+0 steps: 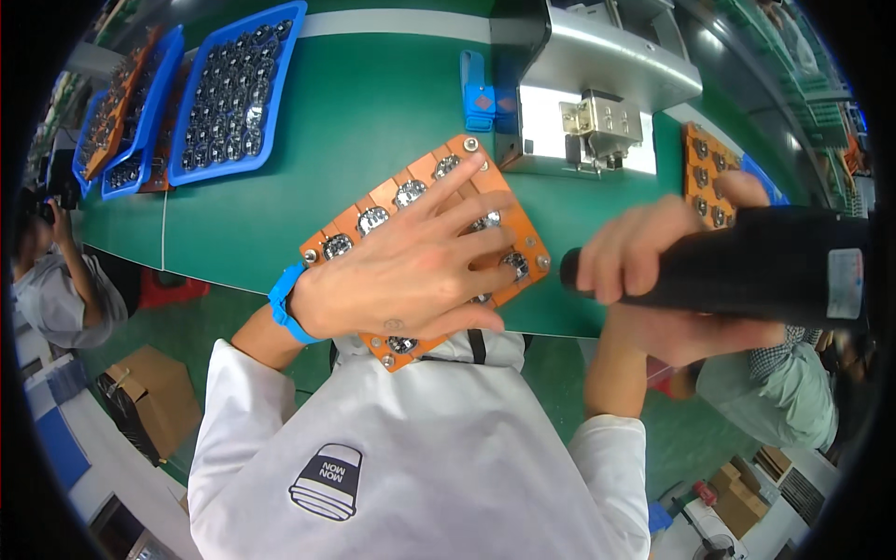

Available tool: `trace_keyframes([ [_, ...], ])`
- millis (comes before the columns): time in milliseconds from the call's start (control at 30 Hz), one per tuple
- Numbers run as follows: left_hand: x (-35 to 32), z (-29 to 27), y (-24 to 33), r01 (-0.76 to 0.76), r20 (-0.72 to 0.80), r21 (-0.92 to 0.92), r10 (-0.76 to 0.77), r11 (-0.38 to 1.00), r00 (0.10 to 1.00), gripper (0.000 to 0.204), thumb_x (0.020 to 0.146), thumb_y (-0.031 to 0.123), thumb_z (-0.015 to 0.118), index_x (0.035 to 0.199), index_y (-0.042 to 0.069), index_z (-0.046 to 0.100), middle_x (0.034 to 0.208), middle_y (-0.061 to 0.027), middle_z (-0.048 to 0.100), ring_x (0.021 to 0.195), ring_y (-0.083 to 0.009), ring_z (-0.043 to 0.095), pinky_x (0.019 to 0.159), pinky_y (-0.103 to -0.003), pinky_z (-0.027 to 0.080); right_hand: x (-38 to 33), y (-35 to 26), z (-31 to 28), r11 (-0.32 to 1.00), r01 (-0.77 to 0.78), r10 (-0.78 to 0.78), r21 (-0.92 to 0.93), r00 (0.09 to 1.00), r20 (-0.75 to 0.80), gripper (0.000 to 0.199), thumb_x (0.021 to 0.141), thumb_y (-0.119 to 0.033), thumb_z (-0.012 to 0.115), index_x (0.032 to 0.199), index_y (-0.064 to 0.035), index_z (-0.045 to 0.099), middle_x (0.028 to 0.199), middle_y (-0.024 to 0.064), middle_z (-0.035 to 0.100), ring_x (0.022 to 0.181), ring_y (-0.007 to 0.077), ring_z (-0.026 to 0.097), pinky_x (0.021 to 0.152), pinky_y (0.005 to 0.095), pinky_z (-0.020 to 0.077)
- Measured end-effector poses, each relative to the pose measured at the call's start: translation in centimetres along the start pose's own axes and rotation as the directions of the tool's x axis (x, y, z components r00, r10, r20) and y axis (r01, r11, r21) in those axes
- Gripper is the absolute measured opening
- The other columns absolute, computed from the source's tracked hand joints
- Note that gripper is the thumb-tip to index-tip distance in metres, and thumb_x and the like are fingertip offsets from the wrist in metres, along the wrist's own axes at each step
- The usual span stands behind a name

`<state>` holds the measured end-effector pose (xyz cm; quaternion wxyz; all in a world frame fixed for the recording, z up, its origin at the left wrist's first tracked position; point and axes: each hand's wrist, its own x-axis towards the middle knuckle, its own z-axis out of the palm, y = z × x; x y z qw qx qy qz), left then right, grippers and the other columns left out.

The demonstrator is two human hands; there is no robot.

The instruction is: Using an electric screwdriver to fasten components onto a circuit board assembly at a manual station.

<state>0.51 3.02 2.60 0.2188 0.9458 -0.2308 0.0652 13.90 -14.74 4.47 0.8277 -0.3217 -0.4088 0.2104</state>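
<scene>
My left hand (411, 271), with a blue band at the wrist, lies palm down across an orange fixture board (373, 198). Its fingers are spread over the board, and the hand grips nothing. Round silvery parts (411, 193) sit in the board's pockets; the hand hides several of them. The board is turned at an angle and reaches over the table's near edge. To the right of it, my right hand (644, 247) is wrapped round a black cylindrical tool (728, 266) with a pale label, held close to the camera. The tool's exact kind is unclear, and its narrow end points left.
Blue trays (271, 117) of round silvery parts stand at the left on the green table (373, 93). A metal machine (597, 103) stands at the back, beside a blue strap (479, 93). Another orange board (705, 173) is at the right. People sit on both sides.
</scene>
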Motion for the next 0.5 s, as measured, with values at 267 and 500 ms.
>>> trace_keyframes([
  [267,0.2,0.3,-0.2,0.007,-0.022,-0.052,-0.008,0.999,1.0,0.033,0.084,0.043,0.067,0.092,0.012,0.073,0.108,-0.0054,0.06,0.126,-0.0328,0.047,0.116,-0.063,0.022,-1.2,0.4,-0.9,0.988,-0.143,0.151,-0.057,0.972,0.181,0.101,0.083,-0.079,0.047,0.148,-0.0069,0.021,0.076,0.0137,0.056,0.054,0.0253,0.056,0.052,0.0406,0.0523],
  [500,0.0,0.5,-0.3,0.021,-0.037,-0.094,-0.025,0.995,0.999,0.029,0.082,0.039,0.07,0.085,0.01,0.072,0.107,-0.0052,0.06,0.126,-0.0326,0.047,0.116,-0.063,0.023,-1.3,-0.7,-0.4,0.877,-0.343,0.391,-0.336,0.916,0.086,0.101,0.081,-0.078,0.054,0.148,-0.0088,0.022,0.078,0.0154,0.056,0.06,0.0267,0.057,0.058,0.0414,0.0519],
])
